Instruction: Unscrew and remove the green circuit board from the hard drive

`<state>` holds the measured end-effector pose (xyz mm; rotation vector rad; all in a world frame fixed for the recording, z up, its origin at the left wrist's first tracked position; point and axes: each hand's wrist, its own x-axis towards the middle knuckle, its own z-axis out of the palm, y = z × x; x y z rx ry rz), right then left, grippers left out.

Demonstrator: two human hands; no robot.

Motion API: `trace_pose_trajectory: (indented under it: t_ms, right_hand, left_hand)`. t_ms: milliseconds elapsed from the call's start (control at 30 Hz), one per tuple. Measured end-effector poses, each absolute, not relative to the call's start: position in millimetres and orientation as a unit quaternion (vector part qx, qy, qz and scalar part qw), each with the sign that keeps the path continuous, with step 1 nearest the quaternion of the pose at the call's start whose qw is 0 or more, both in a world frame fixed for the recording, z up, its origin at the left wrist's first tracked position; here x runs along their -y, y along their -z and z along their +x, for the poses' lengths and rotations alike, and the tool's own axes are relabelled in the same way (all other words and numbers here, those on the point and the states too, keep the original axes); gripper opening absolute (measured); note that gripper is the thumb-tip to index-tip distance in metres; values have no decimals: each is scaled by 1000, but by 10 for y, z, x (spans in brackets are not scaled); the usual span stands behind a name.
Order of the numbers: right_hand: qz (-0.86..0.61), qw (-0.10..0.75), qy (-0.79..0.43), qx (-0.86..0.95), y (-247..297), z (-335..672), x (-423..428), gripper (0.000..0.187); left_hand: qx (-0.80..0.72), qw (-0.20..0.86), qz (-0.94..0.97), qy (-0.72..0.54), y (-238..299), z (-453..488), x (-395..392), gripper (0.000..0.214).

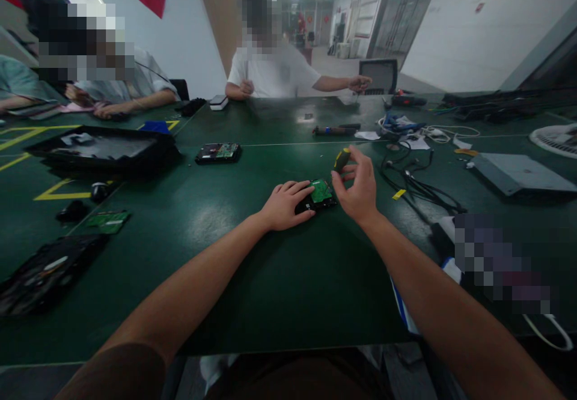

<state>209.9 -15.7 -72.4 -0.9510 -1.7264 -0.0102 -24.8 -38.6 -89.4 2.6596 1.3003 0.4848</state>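
Note:
A small hard drive [319,196] with its green circuit board facing up lies on the dark green table [252,256] in front of me. My left hand [285,205] rests on its left edge, fingers laid flat against it. Just to the drive's right my right hand [357,187] is closed round a screwdriver with a black and yellow handle [341,159], held upright above the drive's right end; its tip is hidden behind my fingers.
A second drive [218,152] lies farther back, a black tray [101,148] and loose boards [108,220] at left. Cables [412,184], a grey flat case [518,173] and a white fan [556,139] crowd the right. People sit across the table and at far left.

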Motion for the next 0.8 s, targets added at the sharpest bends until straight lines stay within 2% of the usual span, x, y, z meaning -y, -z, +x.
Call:
trace_pose_trajectory:
  t_ms: [800]
  right_hand:
    - [-408, 549, 5, 730, 688, 2084, 187, 70]
  left_hand:
    - [-429, 64, 886, -163, 913, -257, 376, 76]
